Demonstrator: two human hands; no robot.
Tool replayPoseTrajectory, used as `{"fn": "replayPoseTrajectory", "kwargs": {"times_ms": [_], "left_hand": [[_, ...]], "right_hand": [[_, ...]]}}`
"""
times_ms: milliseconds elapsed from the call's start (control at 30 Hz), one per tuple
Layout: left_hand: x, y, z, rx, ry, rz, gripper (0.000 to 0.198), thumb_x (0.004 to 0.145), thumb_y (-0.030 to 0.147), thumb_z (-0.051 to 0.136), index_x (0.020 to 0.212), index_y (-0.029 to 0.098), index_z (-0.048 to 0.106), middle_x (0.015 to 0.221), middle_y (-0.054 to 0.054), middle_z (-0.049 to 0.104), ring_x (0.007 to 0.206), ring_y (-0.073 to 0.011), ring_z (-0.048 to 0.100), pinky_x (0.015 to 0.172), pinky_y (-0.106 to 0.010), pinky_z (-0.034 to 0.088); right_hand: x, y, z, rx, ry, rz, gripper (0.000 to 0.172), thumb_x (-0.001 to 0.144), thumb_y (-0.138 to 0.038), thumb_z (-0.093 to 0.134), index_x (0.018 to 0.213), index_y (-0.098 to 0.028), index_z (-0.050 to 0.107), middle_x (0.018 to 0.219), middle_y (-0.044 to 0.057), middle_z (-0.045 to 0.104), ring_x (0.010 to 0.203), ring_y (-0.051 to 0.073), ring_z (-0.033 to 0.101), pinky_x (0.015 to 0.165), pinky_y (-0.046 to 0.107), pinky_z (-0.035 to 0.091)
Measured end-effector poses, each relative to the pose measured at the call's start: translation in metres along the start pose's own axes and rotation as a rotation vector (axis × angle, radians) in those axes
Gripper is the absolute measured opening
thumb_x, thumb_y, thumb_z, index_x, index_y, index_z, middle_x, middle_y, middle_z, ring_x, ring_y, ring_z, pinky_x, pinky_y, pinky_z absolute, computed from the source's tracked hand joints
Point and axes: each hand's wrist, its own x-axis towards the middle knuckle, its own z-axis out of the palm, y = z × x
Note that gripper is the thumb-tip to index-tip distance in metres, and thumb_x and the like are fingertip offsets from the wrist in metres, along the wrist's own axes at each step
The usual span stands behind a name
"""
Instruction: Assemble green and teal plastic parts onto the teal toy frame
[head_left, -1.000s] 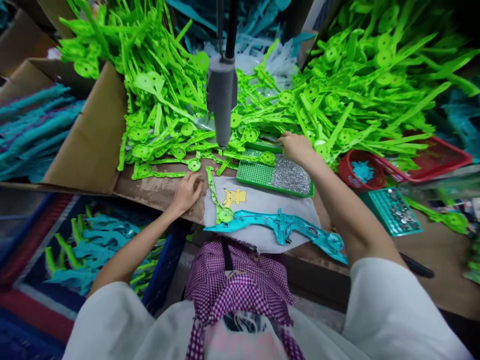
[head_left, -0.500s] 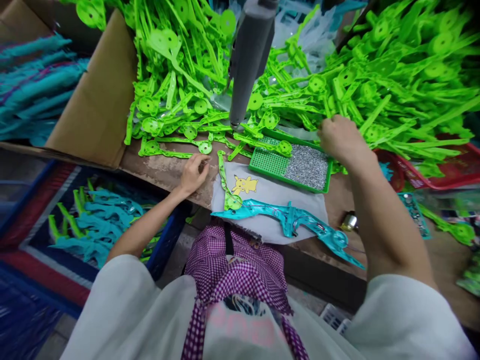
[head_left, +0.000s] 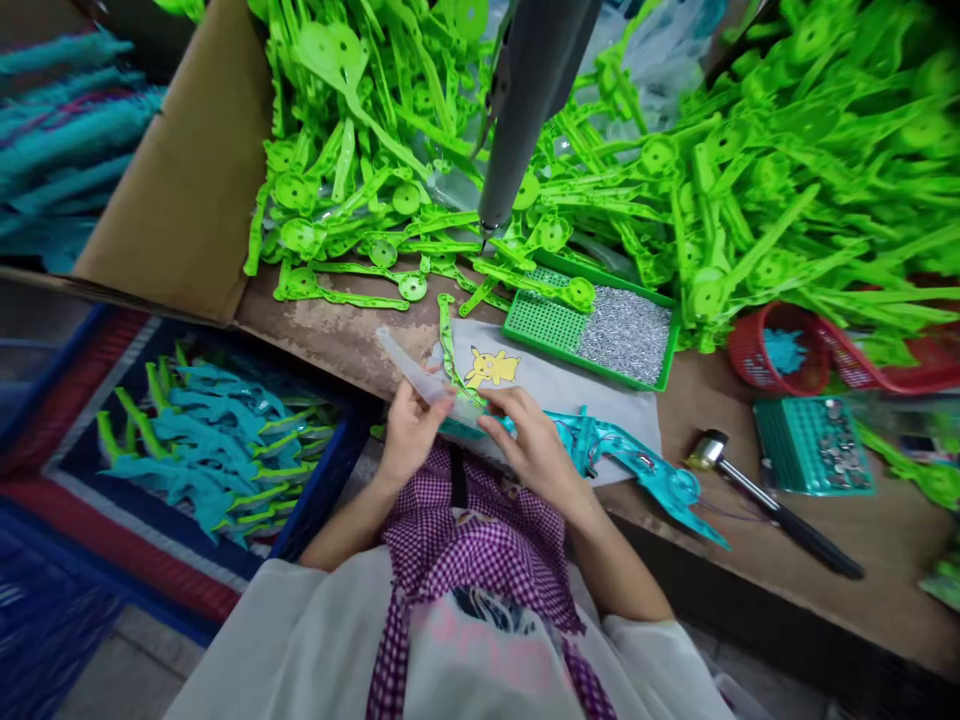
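A translucent whitish plastic piece (head_left: 411, 362), long and narrow, is tilted over the front edge of the bench. My left hand (head_left: 411, 428) pinches it between thumb and fingers. At its wider end my right hand (head_left: 531, 435) has thumb and fingers closed around it. Just behind lies a lime green plastic arm (head_left: 447, 345), its round end partly covered by the piece and my fingers. Under my hands a teal toy bow body (head_left: 626, 452) with thin wires rests on a grey cloth (head_left: 540, 375) bearing a yellow cartoon figure; its left part is largely hidden.
A hanging electric screwdriver (head_left: 517, 130) points down above the bench. Behind are heaped lime arms (head_left: 352, 150) and a green tray (head_left: 551, 318) of small screws. A hammer (head_left: 780, 510) and teal box (head_left: 802, 445) lie right. A blue crate (head_left: 300, 520) stands lower left.
My right hand has come back from the pile beside the screw tray to the front. My left hand has moved down and right, and the translucent piece is now between both hands.
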Motion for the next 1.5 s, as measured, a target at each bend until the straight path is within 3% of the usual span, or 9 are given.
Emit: {"fn": "replayPoseTrajectory", "kwargs": {"times_ms": [200, 367, 633, 867, 1033, 1233, 1333, 1400, 1500], "left_hand": [[0.054, 0.001, -0.046, 0.004, -0.097, -0.118, 0.082, 0.065, 0.043, 0.092, 0.132, 0.025, 0.05, 0.093, -0.005, 0.073, 0.065, -0.0157, 0.069, 0.049, -0.022, 0.055], [0.073, -0.004, -0.039, 0.042, -0.224, -0.128, 0.065, 0.071, 0.042, 0.088, 0.127, 0.023, 0.061, 0.092, -0.006, 0.071, 0.062, -0.0133, 0.066, 0.048, -0.023, 0.055], [0.081, -0.031, -0.039, 0.165, -0.18, -0.05, 0.067, 0.077, 0.048, 0.082, 0.134, 0.023, 0.057, 0.1, -0.008, 0.07, 0.065, -0.0157, 0.068, 0.054, -0.03, 0.061], [0.092, -0.024, -0.041, 0.261, -0.276, -0.017, 0.063, 0.08, 0.047, 0.08, 0.133, 0.023, 0.058, 0.092, -0.007, 0.069, 0.064, -0.016, 0.068, 0.053, -0.029, 0.06], [0.095, -0.023, -0.037, 0.299, -0.283, -0.003, 0.078, 0.079, 0.043, 0.082, 0.147, 0.029, 0.046, 0.087, -0.004, 0.068, 0.06, -0.016, 0.066, 0.051, -0.03, 0.059], [0.104, -0.018, -0.041, 0.492, -0.373, 0.092, 0.07, 0.083, 0.046, 0.074, 0.146, 0.025, 0.051, 0.073, 0.0, 0.062, 0.051, -0.015, 0.06, 0.047, -0.029, 0.054], [0.105, -0.007, -0.044, 0.686, -0.437, 0.173, 0.066, 0.087, 0.047, 0.069, 0.146, 0.022, 0.051, 0.069, 0.001, 0.062, 0.055, -0.0168, 0.061, 0.055, -0.03, 0.053], [0.104, 0.003, -0.042, 0.872, -0.428, 0.231, 0.063, 0.089, 0.046, 0.067, 0.145, 0.02, 0.053, 0.076, -0.003, 0.066, 0.07, -0.0227, 0.067, 0.069, -0.036, 0.056], [0.103, 0.014, -0.034, 1.117, -0.351, 0.38, 0.044, 0.094, 0.039, 0.061, 0.132, 0.02, 0.062, 0.116, -0.015, 0.07, 0.113, -0.0348, 0.064, 0.098, -0.051, 0.049]], "right_hand": [[-0.004, 0.037, -0.015, -0.104, 0.134, 0.104, 0.039, 0.101, -0.049, 0.046, 0.126, -0.025, 0.064, 0.114, 0.012, 0.066, 0.109, 0.026, 0.064, 0.095, 0.045, 0.053], [-0.001, 0.053, 0.005, -0.237, 0.102, 0.121, 0.043, 0.102, -0.05, 0.042, 0.127, -0.022, 0.064, 0.12, 0.013, 0.068, 0.117, 0.029, 0.062, 0.103, 0.05, 0.044], [-0.003, 0.058, 0.005, -0.302, 0.076, 0.106, 0.04, 0.103, -0.046, 0.043, 0.125, -0.022, 0.066, 0.12, 0.012, 0.07, 0.116, 0.028, 0.062, 0.101, 0.046, 0.041], [-0.002, 0.06, 0.007, -0.356, 0.057, 0.071, 0.041, 0.103, -0.048, 0.041, 0.125, -0.024, 0.066, 0.119, 0.011, 0.07, 0.115, 0.028, 0.061, 0.1, 0.047, 0.038], [-0.003, 0.056, 0.008, -0.445, 0.055, 0.023, 0.044, 0.103, -0.051, 0.042, 0.13, -0.025, 0.064, 0.12, 0.011, 0.072, 0.115, 0.027, 0.061, 0.102, 0.047, 0.035], [-0.003, 0.057, 0.011, -0.56, -0.015, -0.132, 0.04, 0.106, -0.041, 0.04, 0.138, -0.03, 0.06, 0.138, 0.009, 0.067, 0.124, 0.027, 0.061, 0.113, 0.056, 0.025], [-0.002, 0.059, 0.011, -0.58, -0.068, -0.17, 0.04, 0.106, -0.039, 0.038, 0.139, -0.028, 0.06, 0.141, 0.009, 0.065, 0.127, 0.027, 0.06, 0.112, 0.056, 0.029], [-0.001, 0.06, 0.011, -0.584, -0.078, -0.181, 0.041, 0.106, -0.039, 0.038, 0.139, -0.027, 0.06, 0.141, 0.009, 0.065, 0.127, 0.026, 0.061, 0.112, 0.055, 0.032], [0.0, 0.06, 0.01, -0.577, -0.081, -0.188, 0.041, 0.106, -0.038, 0.038, 0.138, -0.026, 0.061, 0.14, 0.009, 0.066, 0.127, 0.026, 0.061, 0.111, 0.053, 0.035]]}}
